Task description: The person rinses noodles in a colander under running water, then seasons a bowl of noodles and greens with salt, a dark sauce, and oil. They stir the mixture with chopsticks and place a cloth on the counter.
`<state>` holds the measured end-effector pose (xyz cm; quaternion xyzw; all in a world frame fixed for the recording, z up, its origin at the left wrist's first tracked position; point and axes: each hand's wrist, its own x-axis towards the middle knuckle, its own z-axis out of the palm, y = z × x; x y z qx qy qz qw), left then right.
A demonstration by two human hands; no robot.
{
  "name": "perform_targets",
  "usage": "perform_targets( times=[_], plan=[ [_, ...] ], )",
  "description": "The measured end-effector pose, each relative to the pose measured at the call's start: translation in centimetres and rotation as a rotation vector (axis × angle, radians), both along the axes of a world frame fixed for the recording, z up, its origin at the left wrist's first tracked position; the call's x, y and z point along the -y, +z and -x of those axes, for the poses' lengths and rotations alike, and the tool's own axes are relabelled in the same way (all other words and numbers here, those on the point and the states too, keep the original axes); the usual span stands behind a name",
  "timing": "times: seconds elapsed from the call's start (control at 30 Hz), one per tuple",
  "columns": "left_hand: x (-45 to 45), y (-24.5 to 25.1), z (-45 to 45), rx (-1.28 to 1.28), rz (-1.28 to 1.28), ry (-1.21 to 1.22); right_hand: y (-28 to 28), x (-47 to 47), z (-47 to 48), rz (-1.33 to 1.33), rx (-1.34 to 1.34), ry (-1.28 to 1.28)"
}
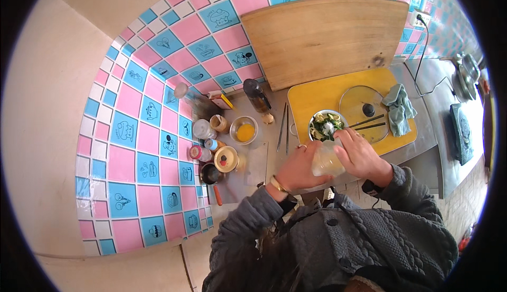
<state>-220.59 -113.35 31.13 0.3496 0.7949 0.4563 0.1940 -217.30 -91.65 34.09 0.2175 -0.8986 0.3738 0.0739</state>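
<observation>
My left hand [299, 165], with a bracelet at the wrist, grips one side of a translucent container [328, 159]. On the container's other side lies my right hand [358, 153], its fingers near the rim of a bowl. That bowl [310, 134] holds green leaves and pale yellow pieces, with a mound of white powder [328, 128] on top. A pair of dark chopsticks [370, 126] rests at the bowl's right, over a glass lid [356, 94] with a black knob. Both lie on a yellow cutting board [317, 90].
Left of the board are metal chopsticks [282, 127], a metal bowl [233, 127] with beaten egg, several jars, a dark bottle [257, 95] and a cleaver [256, 161]. A green cloth [399, 111] lies at the board's right edge. Behind stands a large wooden board [324, 38].
</observation>
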Motion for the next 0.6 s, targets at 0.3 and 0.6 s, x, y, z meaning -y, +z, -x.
perform_targets(
  times=[0.3, 0.6],
  plan=[
    [6.5, -4.5, 1.3, -0.366, -0.155, 0.552, 1.3, 1.8, -0.8, 0.066, -0.078, -0.04],
    [17.0, -8.7, 22.1, -0.116, -0.321, 1.229, -3.3, -2.1, -4.6, 0.116, 0.254, -0.209]
  ],
)
